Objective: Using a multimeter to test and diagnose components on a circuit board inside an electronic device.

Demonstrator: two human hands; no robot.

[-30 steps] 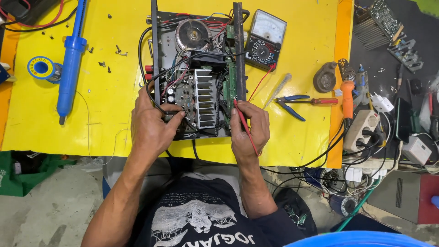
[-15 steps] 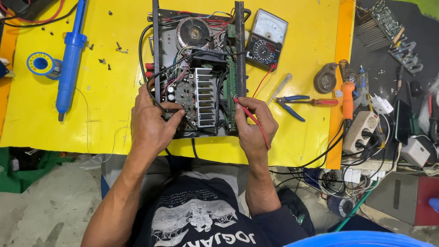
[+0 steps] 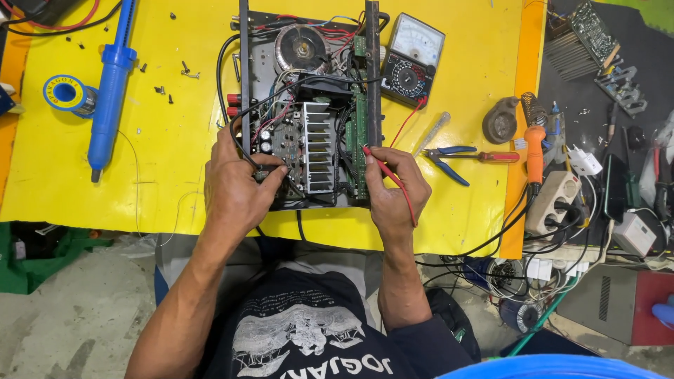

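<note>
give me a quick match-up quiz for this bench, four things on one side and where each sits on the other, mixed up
Things:
1. red probe
2. blue desoldering pump
3. analog multimeter
4. blue-handled pliers

Places:
A. far left on the yellow mat
B. right of the right hand
C. in the right hand
D. right of the open chassis, at its top

Pairs: 1-C, 2-A, 3-D, 4-B

Scene is evenly and brightly lit from above; the yellow table cover (image 3: 161,175) is rendered saturated, with mild sheen only. Shadows are soft and short. Focus is held sharp throughout. Slight wide-angle bending is noted toward frame edges.
</note>
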